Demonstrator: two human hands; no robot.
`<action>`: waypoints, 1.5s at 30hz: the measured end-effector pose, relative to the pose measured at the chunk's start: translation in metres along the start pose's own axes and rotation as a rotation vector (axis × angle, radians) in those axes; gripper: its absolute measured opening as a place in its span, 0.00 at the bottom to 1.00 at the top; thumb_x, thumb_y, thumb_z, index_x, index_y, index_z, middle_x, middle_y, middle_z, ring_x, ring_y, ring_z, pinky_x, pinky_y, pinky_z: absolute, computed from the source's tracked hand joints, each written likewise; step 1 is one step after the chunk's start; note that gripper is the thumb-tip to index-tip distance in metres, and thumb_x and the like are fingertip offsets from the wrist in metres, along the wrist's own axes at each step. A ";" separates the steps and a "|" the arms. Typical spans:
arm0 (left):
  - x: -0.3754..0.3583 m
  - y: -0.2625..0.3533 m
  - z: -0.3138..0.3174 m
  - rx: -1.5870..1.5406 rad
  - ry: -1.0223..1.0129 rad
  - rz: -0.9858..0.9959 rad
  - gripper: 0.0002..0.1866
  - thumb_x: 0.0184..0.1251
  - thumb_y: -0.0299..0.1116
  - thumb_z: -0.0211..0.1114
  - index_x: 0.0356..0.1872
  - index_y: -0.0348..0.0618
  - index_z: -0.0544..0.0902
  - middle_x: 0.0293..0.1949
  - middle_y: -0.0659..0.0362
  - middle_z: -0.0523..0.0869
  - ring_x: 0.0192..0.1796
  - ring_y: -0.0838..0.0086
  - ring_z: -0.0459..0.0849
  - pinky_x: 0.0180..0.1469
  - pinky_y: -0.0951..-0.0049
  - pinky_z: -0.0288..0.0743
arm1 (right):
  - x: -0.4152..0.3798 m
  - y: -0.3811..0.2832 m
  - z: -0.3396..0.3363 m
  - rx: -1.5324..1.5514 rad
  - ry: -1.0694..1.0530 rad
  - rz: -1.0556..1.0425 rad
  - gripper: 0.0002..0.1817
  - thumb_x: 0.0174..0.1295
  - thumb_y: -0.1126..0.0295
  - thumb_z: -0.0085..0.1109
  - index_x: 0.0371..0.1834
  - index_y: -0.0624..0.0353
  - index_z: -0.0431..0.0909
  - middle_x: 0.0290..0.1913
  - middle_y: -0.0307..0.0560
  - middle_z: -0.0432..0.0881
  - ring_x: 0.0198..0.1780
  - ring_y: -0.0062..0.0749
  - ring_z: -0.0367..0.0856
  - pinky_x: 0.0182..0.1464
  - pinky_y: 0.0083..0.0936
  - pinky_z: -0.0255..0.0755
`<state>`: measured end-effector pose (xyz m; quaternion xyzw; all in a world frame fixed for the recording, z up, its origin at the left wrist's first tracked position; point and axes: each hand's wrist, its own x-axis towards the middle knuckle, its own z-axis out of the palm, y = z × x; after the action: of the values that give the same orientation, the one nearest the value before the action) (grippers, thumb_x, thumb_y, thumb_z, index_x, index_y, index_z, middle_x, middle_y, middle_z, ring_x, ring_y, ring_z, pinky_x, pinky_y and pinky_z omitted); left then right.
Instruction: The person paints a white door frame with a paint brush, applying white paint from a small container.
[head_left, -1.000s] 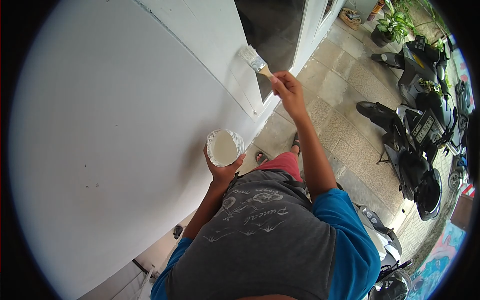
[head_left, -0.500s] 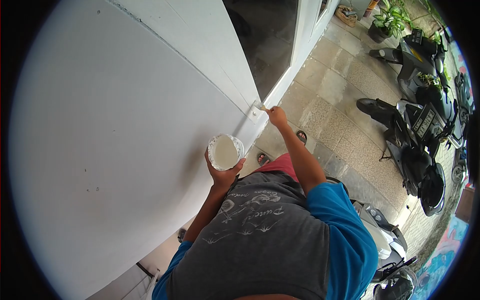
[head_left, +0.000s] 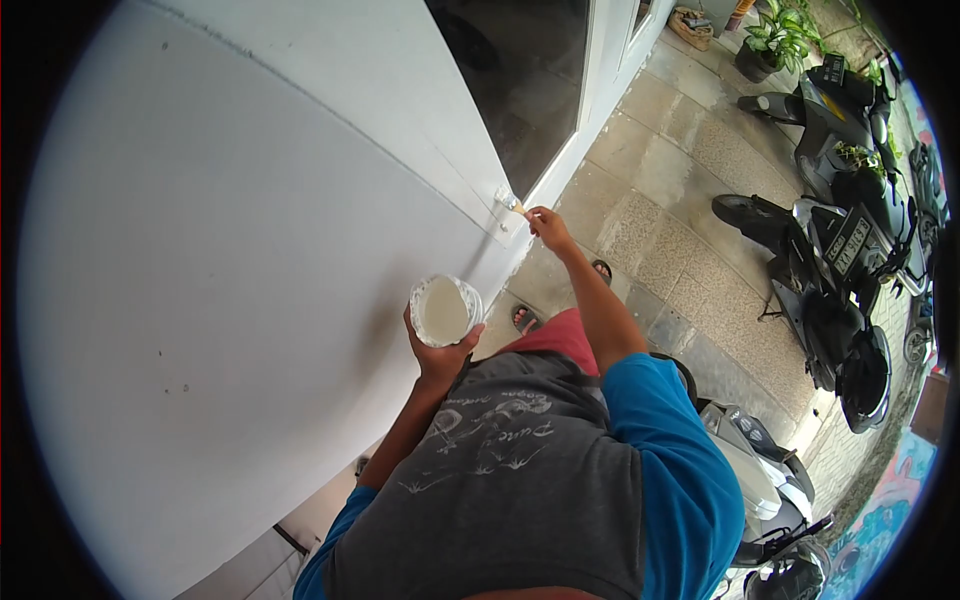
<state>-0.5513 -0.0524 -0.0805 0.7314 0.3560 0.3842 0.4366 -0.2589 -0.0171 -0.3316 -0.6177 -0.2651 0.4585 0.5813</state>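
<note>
In my left hand (head_left: 440, 358) is a white paint bucket (head_left: 415, 312), gripped round its side, its mouth facing me. Pale paint (head_left: 446, 310) shows inside, and the rim is smeared white. The fingers of my right hand (head_left: 548, 228) are closed on the handle of a paintbrush (head_left: 512, 203). The bristles, coated white, touch the white frame beside the lower corner of the dark glass pane (head_left: 525, 90). Just below the brush, a small plate or block with a round spot (head_left: 505, 228) sits on the white surface.
A broad white wall (head_left: 230, 260) fills the left side. Paved floor (head_left: 650, 210) runs along its right. Several parked motorbikes (head_left: 850, 245) line the far right, one more close by my right side. A potted plant (head_left: 757, 62) stands at the top right.
My right hand has turned slightly, and the brush has moved up and left, showing more of its bristles and handle. The bucket has shifted a little left and down.
</note>
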 end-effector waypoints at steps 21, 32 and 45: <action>-0.005 0.003 0.005 -0.001 0.035 -0.079 0.49 0.44 0.27 0.83 0.67 0.36 0.59 0.58 0.50 0.74 0.60 0.65 0.77 0.61 0.64 0.74 | -0.029 -0.071 -0.001 -0.459 0.337 -0.074 0.16 0.64 0.57 0.63 0.40 0.59 0.85 0.27 0.52 0.85 0.28 0.40 0.84 0.31 0.35 0.74; -0.004 0.006 0.006 -0.014 -0.002 -0.041 0.50 0.44 0.27 0.83 0.67 0.37 0.59 0.58 0.50 0.74 0.60 0.65 0.77 0.61 0.63 0.74 | -0.005 0.013 0.000 -0.388 0.269 0.165 0.18 0.63 0.53 0.64 0.38 0.58 0.86 0.29 0.51 0.86 0.30 0.35 0.86 0.34 0.33 0.76; -0.009 0.003 0.004 0.009 -0.005 -0.073 0.50 0.44 0.27 0.83 0.67 0.36 0.58 0.59 0.49 0.74 0.60 0.64 0.77 0.61 0.63 0.74 | -0.022 -0.063 -0.007 -0.133 0.229 -0.032 0.14 0.64 0.58 0.64 0.37 0.60 0.86 0.23 0.45 0.83 0.26 0.25 0.81 0.29 0.27 0.72</action>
<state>-0.5513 -0.0623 -0.0812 0.7209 0.3832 0.3643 0.4479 -0.2498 -0.0282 -0.2662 -0.6989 -0.2366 0.3571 0.5728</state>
